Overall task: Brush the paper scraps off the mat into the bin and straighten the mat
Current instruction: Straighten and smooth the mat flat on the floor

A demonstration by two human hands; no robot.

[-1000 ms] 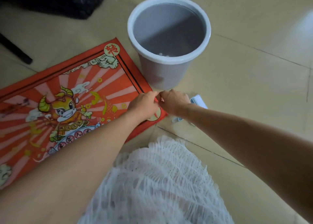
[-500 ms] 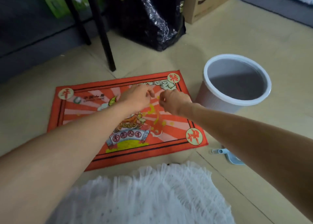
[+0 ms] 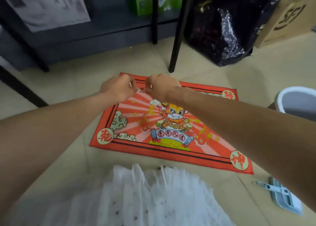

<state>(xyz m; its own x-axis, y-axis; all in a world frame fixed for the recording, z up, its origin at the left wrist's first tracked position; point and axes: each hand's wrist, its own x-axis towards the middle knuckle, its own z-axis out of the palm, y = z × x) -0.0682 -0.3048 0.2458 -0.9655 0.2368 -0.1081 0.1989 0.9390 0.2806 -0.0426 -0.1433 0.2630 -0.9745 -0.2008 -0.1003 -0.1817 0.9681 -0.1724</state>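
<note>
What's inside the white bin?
Only part of the bin shows at the frame's right edge. Its grey inside wall is visible; the bottom and any scraps are cut off, so its contents cannot be told.

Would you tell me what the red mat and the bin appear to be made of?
The mat looks like thin printed fabric, matte: it lies flat with soft edges. The bin looks like smooth moulded plastic, with a white rolled rim and grey inside.
</note>
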